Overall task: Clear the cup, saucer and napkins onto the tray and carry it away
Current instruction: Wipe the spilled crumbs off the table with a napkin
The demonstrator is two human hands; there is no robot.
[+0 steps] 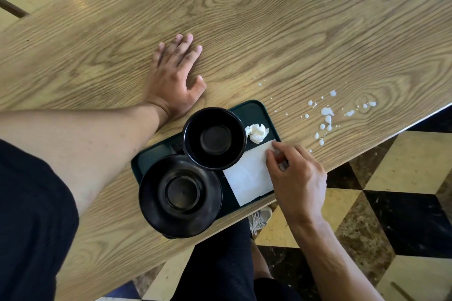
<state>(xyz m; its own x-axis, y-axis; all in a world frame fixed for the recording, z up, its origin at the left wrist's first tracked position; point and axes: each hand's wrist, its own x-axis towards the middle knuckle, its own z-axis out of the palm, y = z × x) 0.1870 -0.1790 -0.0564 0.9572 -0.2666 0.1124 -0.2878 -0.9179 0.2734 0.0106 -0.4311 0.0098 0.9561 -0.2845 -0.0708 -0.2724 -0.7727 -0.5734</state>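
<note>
A dark green tray [254, 110] lies at the near edge of the wooden table. On it stand a black cup [214, 138] and, nearer to me, a black saucer [180, 194] that overhangs the tray's near side. A crumpled white napkin [256, 132] sits at the tray's far right. A flat white napkin [249, 176] lies on the tray's right half. My right hand [297, 176] pinches the flat napkin's far right corner with thumb and fingertips. My left hand [175, 78] rests flat on the table, fingers spread, just beyond the tray's left side, holding nothing.
White spilled drops [326, 115] are scattered on the wooden table [269, 19] to the right of the tray, near the table's edge. Below the edge is a patterned tiled floor [391, 203]. My shoe [260, 219] shows under the table.
</note>
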